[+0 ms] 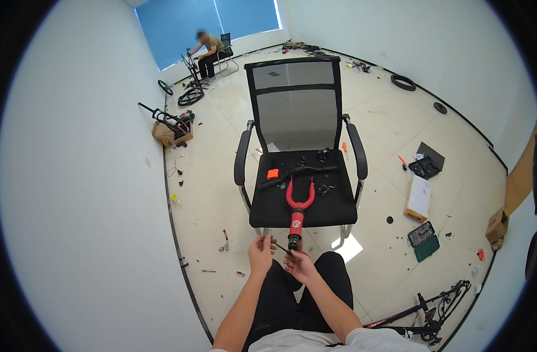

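A red bicycle fork [296, 218] lies across the front of the black chair seat [267, 217], its two legs pointing away from me. At its near end is a black clamp-like stem [293, 241], hanging past the seat edge toward my lap. My left hand [261, 255], just left of it, is closed on one end of a thin dark rod [280, 247], perhaps a hex key. Right under the stem, my right hand [300, 266] has its fingers closed at the rod's other end. What exactly these fingers grip is partly hidden.
On the seat behind the fork lie a black handlebar [300, 171], an orange block [272, 173] and small dark parts. A bicycle frame [433, 314] rests at lower right, near a green case [426, 249] and a white box [418, 197]. Another person [209, 50] sits far back.
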